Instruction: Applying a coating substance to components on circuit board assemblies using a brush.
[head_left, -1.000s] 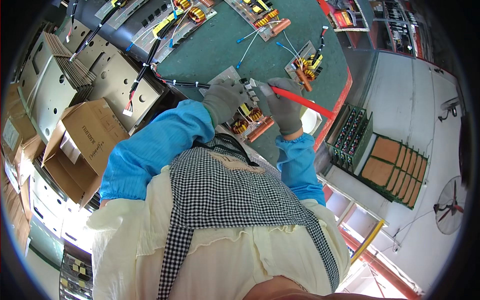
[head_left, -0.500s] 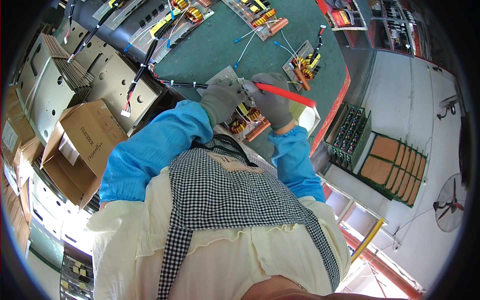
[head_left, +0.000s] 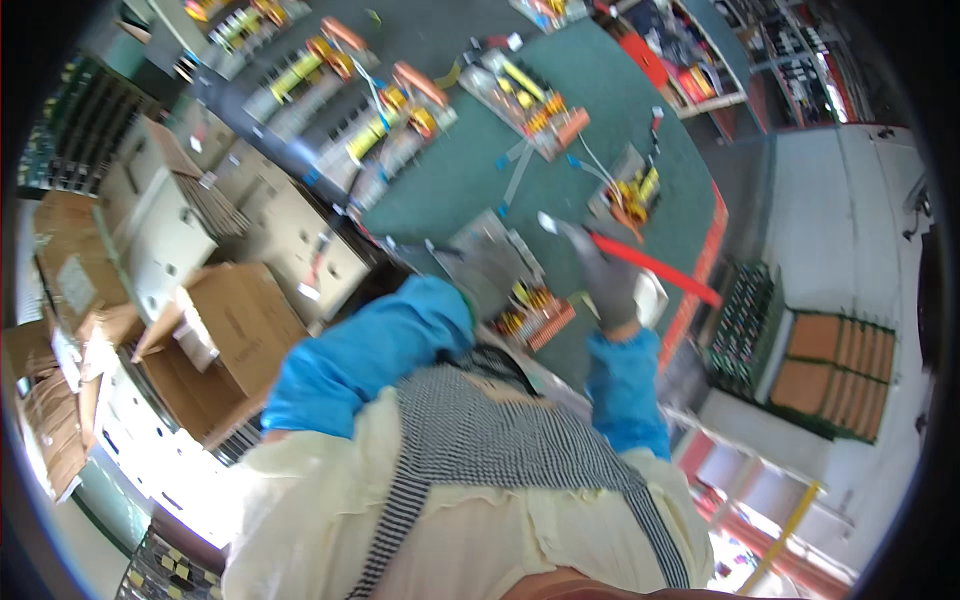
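The picture is motion-blurred. My right hand [head_left: 606, 278], in a grey glove, is closed around a red-handled tool [head_left: 655, 268] whose metal tip [head_left: 548, 221] points up and to the left over the green mat [head_left: 460, 175]. My left hand [head_left: 482, 293], also grey-gloved, is mostly hidden behind its blue sleeve [head_left: 365, 350]. It rests at the near edge of a grey metal unit [head_left: 492, 252]. Whether it grips the unit I cannot tell. A circuit board with yellow and orange parts [head_left: 532, 315] lies between my two hands.
Several similar boards with yellow coils and blue wires [head_left: 400, 120] lie across the far mat. Open cardboard boxes [head_left: 235, 330] stand on the left. A rack of green boards [head_left: 745, 310] and brown trays [head_left: 840, 370] sit on the right, past the table's red edge [head_left: 700, 290].
The view has swung and blurred. My right hand has lifted off the unit and moved right with the red tool. My left hand has slid down behind its sleeve.
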